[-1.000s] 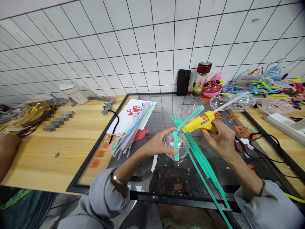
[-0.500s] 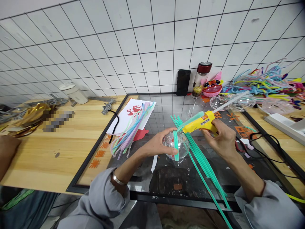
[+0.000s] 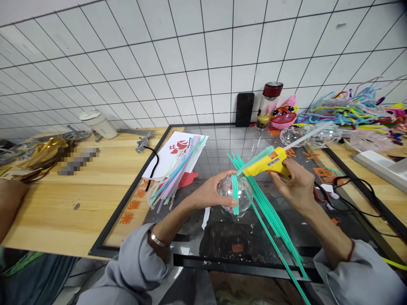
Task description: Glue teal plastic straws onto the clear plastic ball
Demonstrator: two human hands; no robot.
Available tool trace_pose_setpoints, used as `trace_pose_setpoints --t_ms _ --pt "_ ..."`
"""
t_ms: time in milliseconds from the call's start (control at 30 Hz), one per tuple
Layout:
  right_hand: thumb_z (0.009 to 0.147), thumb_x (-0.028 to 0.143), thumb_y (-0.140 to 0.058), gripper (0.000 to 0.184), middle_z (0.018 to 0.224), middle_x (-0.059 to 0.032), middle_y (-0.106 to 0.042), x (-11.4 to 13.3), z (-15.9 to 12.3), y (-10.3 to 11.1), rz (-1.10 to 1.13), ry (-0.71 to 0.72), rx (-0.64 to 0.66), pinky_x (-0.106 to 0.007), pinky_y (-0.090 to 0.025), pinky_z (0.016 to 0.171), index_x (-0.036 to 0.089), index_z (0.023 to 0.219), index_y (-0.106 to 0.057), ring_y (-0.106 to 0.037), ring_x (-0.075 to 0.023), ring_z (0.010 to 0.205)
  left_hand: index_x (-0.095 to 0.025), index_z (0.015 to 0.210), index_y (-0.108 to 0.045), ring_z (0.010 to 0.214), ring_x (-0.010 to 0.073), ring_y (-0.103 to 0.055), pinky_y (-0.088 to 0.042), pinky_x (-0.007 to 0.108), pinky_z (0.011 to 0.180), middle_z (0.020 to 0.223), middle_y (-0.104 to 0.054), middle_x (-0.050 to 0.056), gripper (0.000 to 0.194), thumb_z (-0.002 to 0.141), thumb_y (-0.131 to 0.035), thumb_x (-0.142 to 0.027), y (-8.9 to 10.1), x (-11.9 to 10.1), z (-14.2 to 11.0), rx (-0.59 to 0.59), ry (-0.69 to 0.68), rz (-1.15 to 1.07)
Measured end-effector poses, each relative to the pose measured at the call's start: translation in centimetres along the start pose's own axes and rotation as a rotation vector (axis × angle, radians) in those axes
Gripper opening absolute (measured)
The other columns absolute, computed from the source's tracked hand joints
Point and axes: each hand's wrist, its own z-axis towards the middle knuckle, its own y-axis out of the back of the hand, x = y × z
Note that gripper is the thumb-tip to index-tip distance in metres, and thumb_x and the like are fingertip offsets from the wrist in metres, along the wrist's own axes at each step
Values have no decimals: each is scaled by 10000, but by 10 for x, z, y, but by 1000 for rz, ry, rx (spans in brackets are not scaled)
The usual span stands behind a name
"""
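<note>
My left hand (image 3: 211, 189) is closed around the left side of a clear plastic ball (image 3: 244, 195). Strips of green pipe cleaner (image 3: 235, 192) cross the ball, pressed under my thumb. A loose green length (image 3: 259, 157) sticks up from the ball's top toward the upper right. In my right hand (image 3: 295, 182) is a yellow glue gun (image 3: 267, 163), a white glue stick (image 3: 311, 133) jutting from its back. Its nozzle points at the ball's top edge, beside the strips; whether it touches is hidden. Beneath and beside the ball lies a bundle of green pipe cleaners (image 3: 270, 216).
Pastel pipe cleaners (image 3: 178, 173) lie over white paper (image 3: 165, 152) on the left. Against the wall stand a phone (image 3: 244, 109) and a glass bottle (image 3: 265, 110). Coloured pipe cleaners (image 3: 346, 110) heap at right, near a black cable (image 3: 352, 182). Another person's arm (image 3: 11, 207) shows far left.
The loose green length has swung down a little toward the glue gun. Both hands, the ball and the gun stay nearly in place.
</note>
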Motion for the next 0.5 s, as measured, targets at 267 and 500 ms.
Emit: trace_pose_setpoints --t_ms 267,500 --pt "841 281 -570 160 633 17 -527 -1 -1 -1 -15 28 -3 -271 -325 500 236 761 -439 -450 -127 510 -183 1403 -459 1029 240 -587 -469 377 956 1160 -620 64 899 606 -843 -343 0 1 0 -3 -3 14" --pt "843 314 -572 156 644 6 -543 -3 0 1 -10 4 27 -280 -352 512 242 774 -452 -471 -141 525 -194 1401 -461 1037 244 -583 -467 391 963 1170 -613 68 895 609 -842 -362 1 4 1 1 -12 17"
